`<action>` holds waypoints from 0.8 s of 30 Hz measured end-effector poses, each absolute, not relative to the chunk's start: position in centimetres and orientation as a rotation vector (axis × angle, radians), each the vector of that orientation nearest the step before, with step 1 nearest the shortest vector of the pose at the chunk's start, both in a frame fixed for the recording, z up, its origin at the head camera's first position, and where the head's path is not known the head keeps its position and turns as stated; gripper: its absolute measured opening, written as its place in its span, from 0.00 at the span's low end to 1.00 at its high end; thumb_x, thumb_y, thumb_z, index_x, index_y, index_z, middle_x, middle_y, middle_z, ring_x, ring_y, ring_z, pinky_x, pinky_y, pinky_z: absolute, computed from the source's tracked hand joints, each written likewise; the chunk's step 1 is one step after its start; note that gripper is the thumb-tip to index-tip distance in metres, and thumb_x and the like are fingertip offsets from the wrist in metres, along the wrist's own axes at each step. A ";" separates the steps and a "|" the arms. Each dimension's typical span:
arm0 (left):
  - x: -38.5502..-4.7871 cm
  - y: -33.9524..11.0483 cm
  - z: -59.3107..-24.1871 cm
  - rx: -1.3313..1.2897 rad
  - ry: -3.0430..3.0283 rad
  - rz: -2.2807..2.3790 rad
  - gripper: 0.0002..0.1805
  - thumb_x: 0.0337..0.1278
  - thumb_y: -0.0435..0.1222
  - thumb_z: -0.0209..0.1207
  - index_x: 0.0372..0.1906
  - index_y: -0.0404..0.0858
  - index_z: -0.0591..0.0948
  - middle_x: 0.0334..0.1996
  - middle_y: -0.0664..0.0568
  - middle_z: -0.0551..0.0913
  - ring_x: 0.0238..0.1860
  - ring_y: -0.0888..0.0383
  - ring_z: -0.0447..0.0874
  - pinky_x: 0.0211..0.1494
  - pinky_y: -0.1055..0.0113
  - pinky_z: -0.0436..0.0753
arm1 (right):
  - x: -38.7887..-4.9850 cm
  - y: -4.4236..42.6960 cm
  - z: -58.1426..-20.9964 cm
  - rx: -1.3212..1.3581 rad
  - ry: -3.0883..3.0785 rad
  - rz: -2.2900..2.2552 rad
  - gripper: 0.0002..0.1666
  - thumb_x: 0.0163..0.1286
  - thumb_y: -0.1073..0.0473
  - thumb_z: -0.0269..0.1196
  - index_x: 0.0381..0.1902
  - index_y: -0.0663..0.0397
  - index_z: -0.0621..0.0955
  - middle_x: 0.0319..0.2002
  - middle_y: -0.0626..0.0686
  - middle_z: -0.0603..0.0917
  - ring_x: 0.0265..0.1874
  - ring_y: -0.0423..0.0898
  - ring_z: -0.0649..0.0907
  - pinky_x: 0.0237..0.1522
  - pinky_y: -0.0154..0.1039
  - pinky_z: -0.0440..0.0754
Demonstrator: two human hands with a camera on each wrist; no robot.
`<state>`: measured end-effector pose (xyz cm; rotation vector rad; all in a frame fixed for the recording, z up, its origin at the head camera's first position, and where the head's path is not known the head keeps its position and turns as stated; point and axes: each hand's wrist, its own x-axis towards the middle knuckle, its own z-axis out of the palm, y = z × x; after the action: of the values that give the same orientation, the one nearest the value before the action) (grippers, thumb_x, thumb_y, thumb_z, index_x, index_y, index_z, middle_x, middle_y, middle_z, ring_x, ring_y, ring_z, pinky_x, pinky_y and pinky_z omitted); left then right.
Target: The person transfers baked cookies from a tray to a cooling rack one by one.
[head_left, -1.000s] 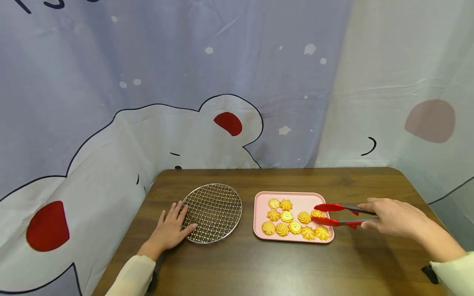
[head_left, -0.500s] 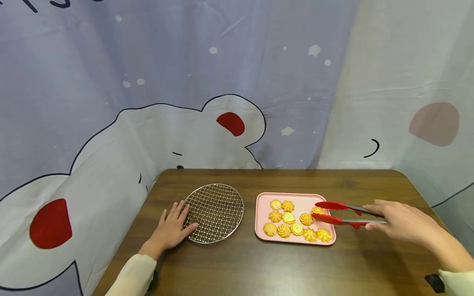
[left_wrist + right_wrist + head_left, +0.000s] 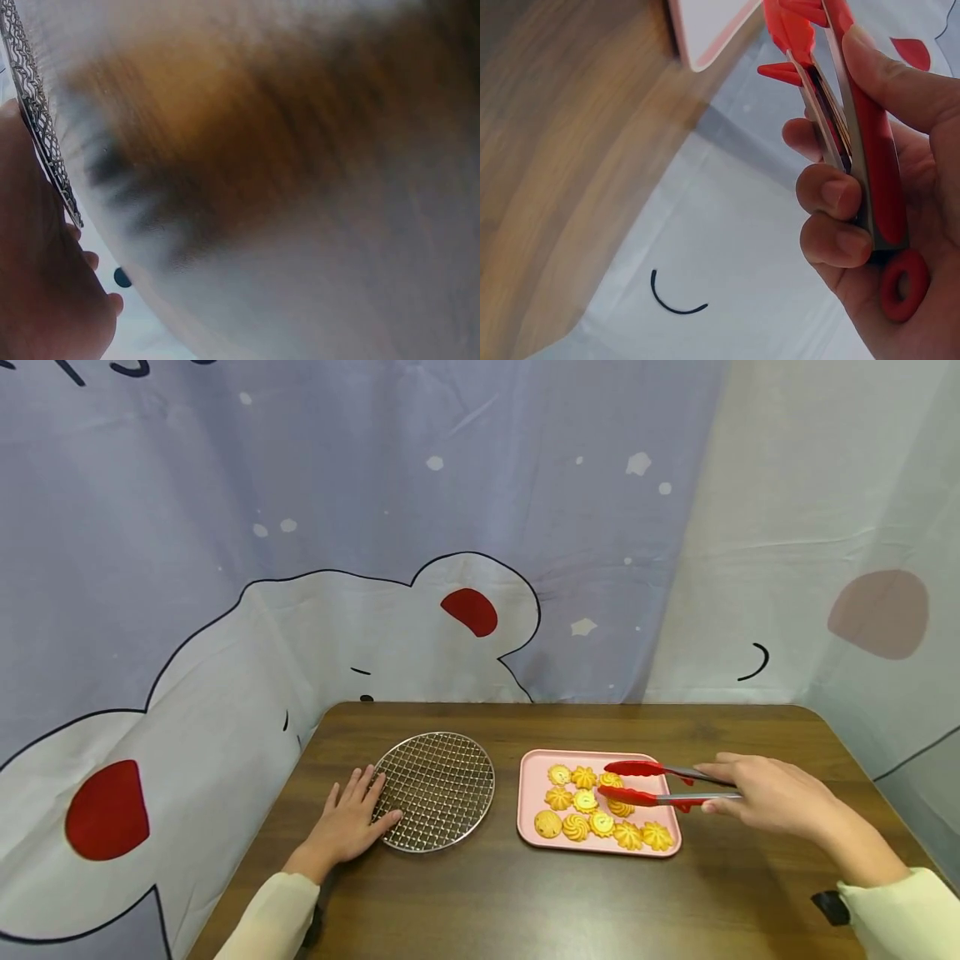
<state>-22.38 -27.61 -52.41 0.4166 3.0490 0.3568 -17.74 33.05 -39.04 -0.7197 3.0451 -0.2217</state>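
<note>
My left hand (image 3: 351, 818) rests with straight, spread fingers on the left rim of a round wire rack (image 3: 438, 789). In the left wrist view the wire rack (image 3: 41, 120) shows edge-on beside the hand. My right hand (image 3: 772, 793) grips red-tipped metal tongs (image 3: 637, 768), thumb on one arm and fingers curled round the other, as the right wrist view shows on the tongs' red handle (image 3: 877, 165). The tong tips reach over a pink tray (image 3: 540, 764) of cookies. One swirled cookie (image 3: 611, 779) is between the tips; whether it is lifted I cannot tell.
Several more cookies (image 3: 575, 827) lie on the tray, the fullest row along its near side. Rack and tray stand side by side, a strip of brown wooden table (image 3: 480, 893) between them. A printed curtain (image 3: 375, 527) hangs behind the table's far edge.
The tongs first drew slightly right, then moved left and slightly up across the tray. The cookie from the tray's right side is now farther left, between the tips. My left hand stays put.
</note>
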 end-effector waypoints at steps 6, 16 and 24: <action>-22.4 -27.5 -52.4 0.446 3.062 0.401 0.45 0.72 0.62 0.48 0.78 0.31 0.60 0.79 0.32 0.53 0.79 0.33 0.45 0.74 0.30 0.43 | -18.6 31.2 -38.9 -0.798 3.047 -0.233 0.29 0.60 0.44 0.74 0.57 0.50 0.86 0.37 0.39 0.79 0.28 0.36 0.76 0.29 0.41 0.76; -22.7 -27.8 -52.8 0.439 3.050 0.378 0.45 0.73 0.62 0.47 0.79 0.33 0.59 0.79 0.34 0.51 0.80 0.34 0.43 0.75 0.31 0.41 | -20.3 28.2 -39.0 -0.836 3.023 -0.244 0.30 0.62 0.43 0.73 0.58 0.51 0.85 0.43 0.45 0.83 0.35 0.44 0.84 0.36 0.50 0.83; -22.7 -27.6 -52.5 0.434 3.049 0.351 0.46 0.73 0.63 0.46 0.79 0.33 0.59 0.80 0.34 0.51 0.80 0.34 0.43 0.75 0.30 0.42 | -21.6 25.7 -39.1 -0.903 3.015 -0.257 0.29 0.64 0.44 0.72 0.58 0.53 0.85 0.48 0.50 0.84 0.40 0.51 0.86 0.39 0.53 0.85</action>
<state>-22.67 -27.61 -52.50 0.4345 3.0486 0.3510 -21.63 25.67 -39.06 -0.9032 3.0154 -0.2568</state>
